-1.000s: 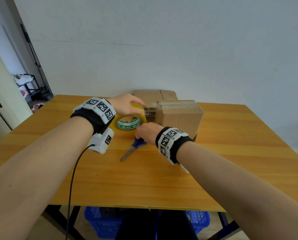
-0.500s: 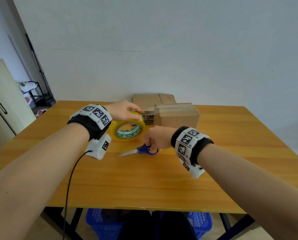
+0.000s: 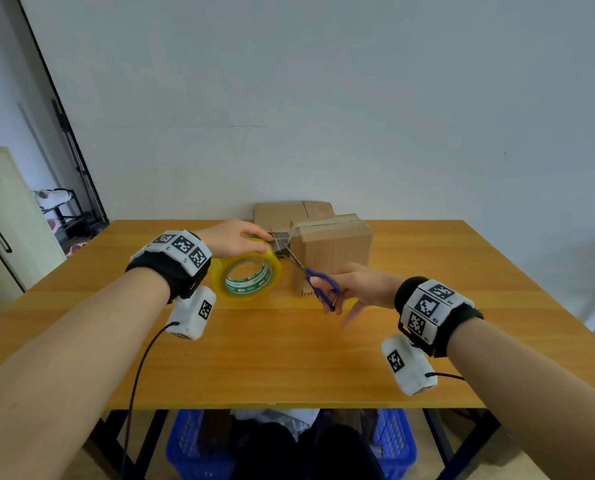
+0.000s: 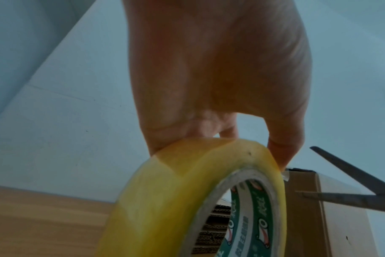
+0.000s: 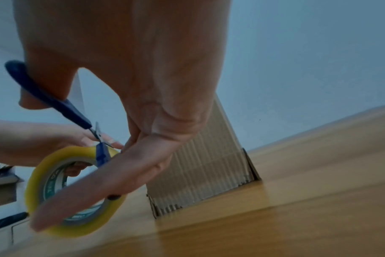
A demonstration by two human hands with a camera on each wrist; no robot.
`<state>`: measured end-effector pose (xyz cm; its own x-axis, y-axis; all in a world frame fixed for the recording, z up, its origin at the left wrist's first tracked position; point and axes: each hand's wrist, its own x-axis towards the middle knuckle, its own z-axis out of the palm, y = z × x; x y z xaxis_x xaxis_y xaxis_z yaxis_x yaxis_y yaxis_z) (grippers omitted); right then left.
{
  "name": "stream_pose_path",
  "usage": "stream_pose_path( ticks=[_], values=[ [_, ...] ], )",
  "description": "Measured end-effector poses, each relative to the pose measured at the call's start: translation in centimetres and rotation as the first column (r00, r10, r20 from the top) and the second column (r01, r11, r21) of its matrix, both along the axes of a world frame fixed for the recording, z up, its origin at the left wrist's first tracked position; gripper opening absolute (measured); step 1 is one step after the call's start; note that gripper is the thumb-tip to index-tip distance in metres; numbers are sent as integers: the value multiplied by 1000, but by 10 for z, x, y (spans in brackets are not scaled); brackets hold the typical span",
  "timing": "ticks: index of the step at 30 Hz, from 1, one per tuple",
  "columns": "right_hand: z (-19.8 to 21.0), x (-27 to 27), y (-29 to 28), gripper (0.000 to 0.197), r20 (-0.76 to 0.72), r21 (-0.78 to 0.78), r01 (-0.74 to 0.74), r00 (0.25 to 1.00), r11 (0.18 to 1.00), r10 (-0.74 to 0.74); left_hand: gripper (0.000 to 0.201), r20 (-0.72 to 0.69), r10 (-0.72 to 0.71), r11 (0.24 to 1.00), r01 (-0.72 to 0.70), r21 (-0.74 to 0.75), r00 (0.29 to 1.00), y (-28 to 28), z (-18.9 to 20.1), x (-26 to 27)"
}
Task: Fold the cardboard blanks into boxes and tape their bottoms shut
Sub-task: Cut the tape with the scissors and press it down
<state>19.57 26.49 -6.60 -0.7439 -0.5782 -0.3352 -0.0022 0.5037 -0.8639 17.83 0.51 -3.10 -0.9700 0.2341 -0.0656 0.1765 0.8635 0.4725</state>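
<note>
A folded cardboard box (image 3: pixel 334 252) stands on the wooden table (image 3: pixel 289 358), with clear tape running over its top. My left hand (image 3: pixel 235 239) grips the top of a yellowish tape roll (image 3: pixel 247 271) just left of the box, and a short strip stretches from the roll to the box's upper left edge. My right hand (image 3: pixel 353 289) holds blue-handled scissors (image 3: pixel 318 284); their blades (image 4: pixel 352 187) are spread at that strip. In the right wrist view the scissors (image 5: pixel 55 104) sit between thumb and fingers, with the roll (image 5: pixel 75 191) behind them.
Flat cardboard blanks (image 3: pixel 292 213) lean at the table's far edge behind the box. A blue basket (image 3: pixel 199 448) sits under the table's near edge. A cream cabinet (image 3: pixel 1 230) stands at the left, beside a doorway.
My right hand picked the scissors up off the table and raised them, blades spread, to the tape strip at the box. My left hand stayed on the roll.
</note>
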Motion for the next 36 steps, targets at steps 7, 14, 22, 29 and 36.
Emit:
stream_pose_path(
  ticks=[7,14,22,29,36],
  values=[
    [5,1,-4,55,42,-81,138,990,987,-135,38,-16,30,999,-31,-11,999,-2,0,4],
    [5,-2,-15,60,3,-140,175,984,975,-176,39,-41,29,999,-30,-15,999,-2,0,6],
    [4,-3,-22,53,-57,-212,204,974,956,-220,39,-44,41,999,-41,-1,998,-2,1,8],
    [7,0,-23,47,-78,-218,212,969,953,-233,40,-45,58,998,-58,5,997,-2,0,8],
    [10,1,-20,40,-108,-227,182,972,957,-211,40,-40,68,998,-68,0,997,-1,-2,8]
  ],
)
